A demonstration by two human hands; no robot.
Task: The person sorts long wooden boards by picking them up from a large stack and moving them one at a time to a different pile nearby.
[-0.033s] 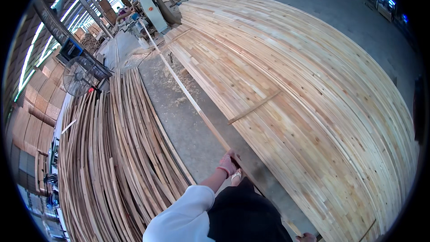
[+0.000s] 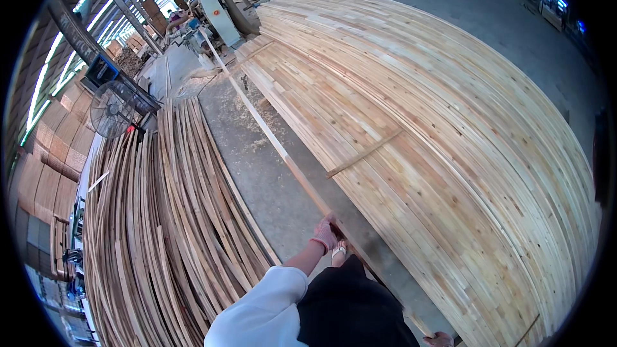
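A long, narrow wooden strip (image 2: 297, 172) runs from the machine at the far end, past my body, toward the lower edge. My left hand (image 2: 326, 234), in a pinkish glove, is closed around it in front of me. At the bottom edge, right of my dark clothing, my right hand (image 2: 439, 340) is closed at a pale rear stretch of the strip (image 2: 419, 323); the frame cuts off part of this hand. My clothing hides some of the strip between the two hands.
On the right lies a broad, low stack of pale planks (image 2: 424, 173), with a thin crosspiece (image 2: 365, 154) over it. Many loose wooden strips (image 2: 173, 231) lie at left. A fan (image 2: 112, 112) stands by a post. Sawdust surrounds the machine (image 2: 218, 19).
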